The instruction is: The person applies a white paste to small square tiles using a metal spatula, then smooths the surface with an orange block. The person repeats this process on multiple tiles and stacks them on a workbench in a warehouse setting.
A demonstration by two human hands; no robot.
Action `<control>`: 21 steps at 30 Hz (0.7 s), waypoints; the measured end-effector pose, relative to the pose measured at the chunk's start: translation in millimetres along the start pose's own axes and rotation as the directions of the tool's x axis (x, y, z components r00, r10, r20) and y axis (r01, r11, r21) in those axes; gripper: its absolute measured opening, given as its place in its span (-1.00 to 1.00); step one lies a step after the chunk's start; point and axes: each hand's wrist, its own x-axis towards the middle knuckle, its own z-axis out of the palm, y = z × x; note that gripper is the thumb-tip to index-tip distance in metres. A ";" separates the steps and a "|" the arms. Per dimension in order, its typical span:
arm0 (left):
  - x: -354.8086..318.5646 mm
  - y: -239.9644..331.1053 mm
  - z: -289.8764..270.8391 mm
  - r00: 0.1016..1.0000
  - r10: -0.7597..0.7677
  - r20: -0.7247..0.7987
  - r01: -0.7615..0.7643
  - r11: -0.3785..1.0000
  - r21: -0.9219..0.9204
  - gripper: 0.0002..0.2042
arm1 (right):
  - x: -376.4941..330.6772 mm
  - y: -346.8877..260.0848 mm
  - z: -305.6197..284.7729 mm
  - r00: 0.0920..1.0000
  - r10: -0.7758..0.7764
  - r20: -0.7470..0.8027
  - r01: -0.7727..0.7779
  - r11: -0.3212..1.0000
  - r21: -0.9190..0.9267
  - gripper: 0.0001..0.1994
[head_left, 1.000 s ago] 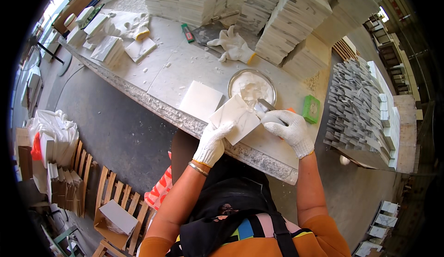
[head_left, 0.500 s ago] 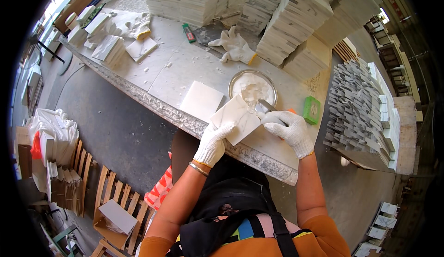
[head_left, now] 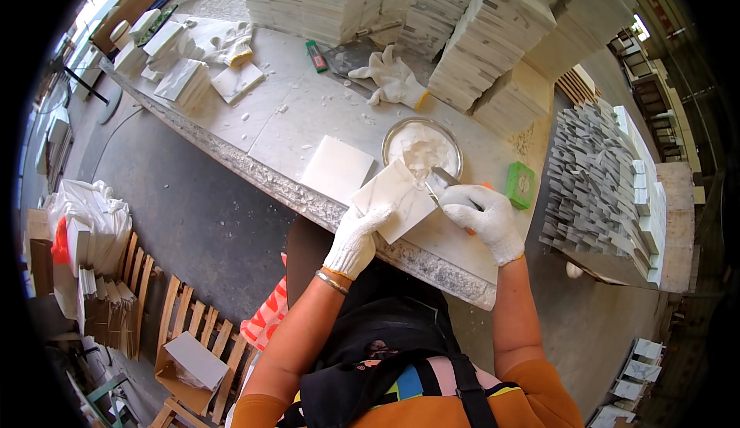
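My left hand (head_left: 357,237), in a white knit glove, is closed on the lower left edge of a square white marble tile (head_left: 395,199) with grey veins. My right hand (head_left: 486,220), also gloved, grips a putty knife (head_left: 432,193), its narrow blade at the tile's right corner. Part of an orange handle shows under the fingers. Just beyond the tile stands a round metal bowl (head_left: 461,153) of white paste. Another grey metal blade (head_left: 444,175) leans at its rim, partly hidden behind my right hand. A second white tile (head_left: 338,169) lies flat on the stone table.
Tall stacks of tiles (head_left: 493,27) line the table's far side. A loose glove (head_left: 389,77), a small green-and-red box (head_left: 315,57) and a green box (head_left: 520,184) lie on the table. The rough stone edge (head_left: 308,211) runs nearest me. Grey strips (head_left: 593,174) stand to the right.
My right hand has turned slightly, and the knife's blade now shows more clearly at the tile's corner. The left hand and tile have hardly moved.
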 end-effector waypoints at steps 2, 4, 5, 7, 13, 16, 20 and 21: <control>-0.8 0.3 0.0 1.000 0.010 0.006 -0.010 1.000 0.003 -0.45 | 1.0 1.8 -6.1 0.997 0.065 0.031 -0.067 0.995 0.068 -0.76; 1.8 -3.4 -4.2 1.000 0.025 0.005 -0.025 1.000 0.007 -0.46 | 2.4 5.4 -11.0 1.000 0.030 -0.009 -0.029 0.994 0.105 -0.75; 2.4 -5.4 -6.4 0.999 0.033 0.004 -0.033 0.999 0.009 -0.46 | 3.5 9.5 -11.4 0.997 -0.035 -0.065 0.042 0.994 0.105 -0.73; 3.3 -5.5 -7.9 1.000 0.017 -0.015 -0.016 1.000 0.022 -0.43 | 5.9 14.1 -19.8 0.989 -0.033 -0.147 0.053 0.989 0.136 -0.71; 0.7 -0.9 1.5 1.000 -0.004 0.001 0.004 1.000 -0.023 -0.41 | 35.6 35.6 -45.1 0.921 -0.080 -0.380 0.100 0.994 0.035 -0.71; -1.0 0.9 3.0 1.000 0.007 -0.011 -0.007 1.000 -0.002 -0.41 | 51.9 41.1 -50.0 0.911 -0.004 -0.413 -0.024 0.998 -0.062 -0.73; 1.7 -1.0 -0.7 1.000 0.010 0.000 -0.010 1.000 0.017 -0.42 | 75.0 60.7 -55.1 0.914 -0.090 -0.396 -0.026 0.960 -0.278 -0.74; 0.5 -0.6 -1.7 1.000 0.004 0.001 -0.004 1.000 0.025 -0.43 | 77.8 63.3 -52.8 0.915 -0.096 -0.392 -0.059 0.929 -0.364 -0.74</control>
